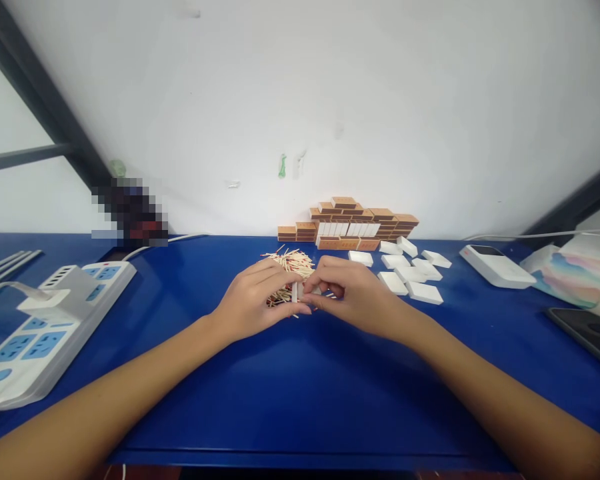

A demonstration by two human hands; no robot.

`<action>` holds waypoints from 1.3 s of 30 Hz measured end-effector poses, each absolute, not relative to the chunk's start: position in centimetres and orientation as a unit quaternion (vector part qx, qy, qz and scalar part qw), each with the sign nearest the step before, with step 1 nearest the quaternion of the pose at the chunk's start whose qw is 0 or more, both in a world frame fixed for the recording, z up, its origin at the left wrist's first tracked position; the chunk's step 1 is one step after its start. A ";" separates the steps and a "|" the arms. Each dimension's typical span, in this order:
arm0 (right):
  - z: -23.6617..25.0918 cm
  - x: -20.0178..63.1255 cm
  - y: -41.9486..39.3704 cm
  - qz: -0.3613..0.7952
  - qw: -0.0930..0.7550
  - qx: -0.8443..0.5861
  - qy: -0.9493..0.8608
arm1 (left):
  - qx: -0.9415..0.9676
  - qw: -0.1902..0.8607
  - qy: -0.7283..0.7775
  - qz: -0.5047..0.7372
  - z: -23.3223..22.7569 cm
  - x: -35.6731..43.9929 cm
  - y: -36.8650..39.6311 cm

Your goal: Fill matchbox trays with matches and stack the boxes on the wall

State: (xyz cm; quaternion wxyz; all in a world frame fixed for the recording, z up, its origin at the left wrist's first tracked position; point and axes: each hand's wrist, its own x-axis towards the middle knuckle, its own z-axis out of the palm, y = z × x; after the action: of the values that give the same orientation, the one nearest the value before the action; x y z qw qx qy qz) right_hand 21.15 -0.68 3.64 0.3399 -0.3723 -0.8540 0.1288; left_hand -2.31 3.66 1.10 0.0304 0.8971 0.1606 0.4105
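Note:
My left hand [257,293] is closed on a small white matchbox tray [295,292], thumb below and fingers above. From the other side, my right hand [353,293] pinches at the same tray with thumb and fingertips. Whether matches lie inside the tray is hidden by my fingers. Just behind and under both hands spreads a heap of loose matches [293,259] with reddish tips. To the right, several white matchbox trays [410,273] lie scattered on the blue table [290,393]. Against the wall, brown matchboxes [345,207] are stacked in steps, with a row of white pieces [347,229] among them.
A white power strip [45,333] with a plugged-in charger [50,300] runs along the left side. On the right are a white device with a dark screen [497,265], a pastel-coloured soft pack [563,273] and a dark phone [590,333]. A white wall [300,100] closes the back.

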 end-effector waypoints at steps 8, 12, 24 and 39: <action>3.3 21.4 -0.6 0.061 0.321 -0.406 -0.853 | 0.883 0.025 0.172 0.436 1.2 -2.2 3.7; 3.0 21.0 -0.9 0.074 0.320 -0.410 -0.851 | 0.885 0.022 0.172 0.431 0.9 -2.3 3.9; 4.0 21.7 -0.4 0.106 0.345 -0.412 -0.836 | 0.856 0.036 0.239 0.457 0.9 -2.5 4.4; 4.0 25.6 1.7 0.240 0.048 -0.508 -0.826 | 0.814 0.055 0.351 0.460 0.4 -3.1 5.3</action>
State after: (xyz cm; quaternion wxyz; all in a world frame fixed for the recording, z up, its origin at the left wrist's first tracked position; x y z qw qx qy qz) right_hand 25.61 1.69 3.95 0.0477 -0.5082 -0.8257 0.2402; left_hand -3.08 5.35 0.43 0.0549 0.8137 0.3508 0.4603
